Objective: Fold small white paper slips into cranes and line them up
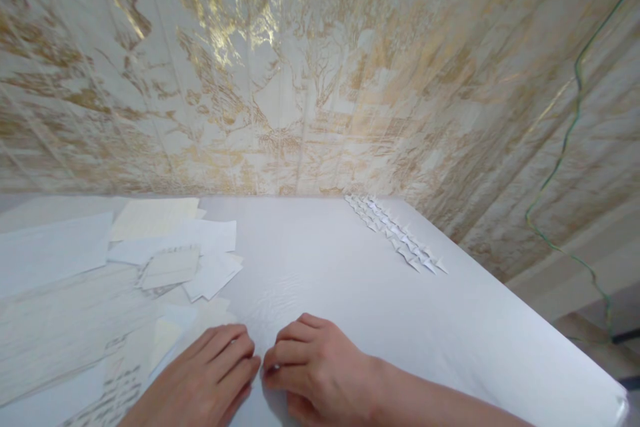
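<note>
Low in the middle of the view, my left hand (pixel 213 373) and my right hand (pixel 323 370) rest close together on a white tabletop (pixel 310 253). Both have curled fingers, with the fingertips almost meeting. Whatever lies between or under those fingers is hidden. Loose paper sheets (pixel 50 247) are nearest to my left hand, some white, some cream, some printed. Towards the far right corner stand rows of small folded paper pieces (pixel 400 233) with pointed ends, several in each row.
Behind the table rises a wall (pixel 280 93) with a gold and white pattern. A green cord (pixel 565 140) hangs down at the right, beyond the table's slanting right edge (pixel 515 293). Small cut papers (pixel 173 267) overlap the larger sheets on the left.
</note>
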### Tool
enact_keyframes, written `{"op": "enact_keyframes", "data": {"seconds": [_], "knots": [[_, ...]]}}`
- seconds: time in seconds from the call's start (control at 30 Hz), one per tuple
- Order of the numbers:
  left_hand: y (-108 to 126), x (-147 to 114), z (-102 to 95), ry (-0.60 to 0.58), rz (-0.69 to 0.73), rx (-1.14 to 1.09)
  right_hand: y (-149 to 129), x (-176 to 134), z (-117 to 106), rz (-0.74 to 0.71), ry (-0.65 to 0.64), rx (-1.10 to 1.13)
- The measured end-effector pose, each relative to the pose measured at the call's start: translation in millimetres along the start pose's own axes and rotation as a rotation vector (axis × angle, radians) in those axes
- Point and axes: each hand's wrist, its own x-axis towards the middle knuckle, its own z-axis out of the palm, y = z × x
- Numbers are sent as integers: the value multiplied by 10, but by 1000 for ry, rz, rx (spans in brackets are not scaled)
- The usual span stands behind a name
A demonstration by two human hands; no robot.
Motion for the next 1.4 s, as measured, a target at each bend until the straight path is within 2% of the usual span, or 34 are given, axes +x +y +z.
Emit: {"op": "enact_keyframes", "data": {"seconds": [0.2, 0.43, 0.5, 0.6, 0.7, 0.83, 1.2, 1.4], "knots": [[-41, 110, -74, 39, 43, -95, 44, 27, 16, 58, 51, 117], [-45, 184, -124, 59, 84, -144, 19, 19, -23, 10, 15, 11], [-28, 183, -152, 4, 97, -120, 14, 23, -36, 1, 4, 6], [2, 177, -184, -87, 49, -118, 29, 23, -22, -12, 20, 25], [16, 184, -180, -110, -49, -152, 46, 15, 7, -7, 28, 38], [5, 232, -173, -153, -99, -218, 31, 12, -7, -31, 15, 14], [28, 219, -94, -164, -165, -267, -48, 31, -8, 16, 6, -5], [64, 309, -157, -144, -145, -229, -60, 40, -6, 45, 19, 34]]}}
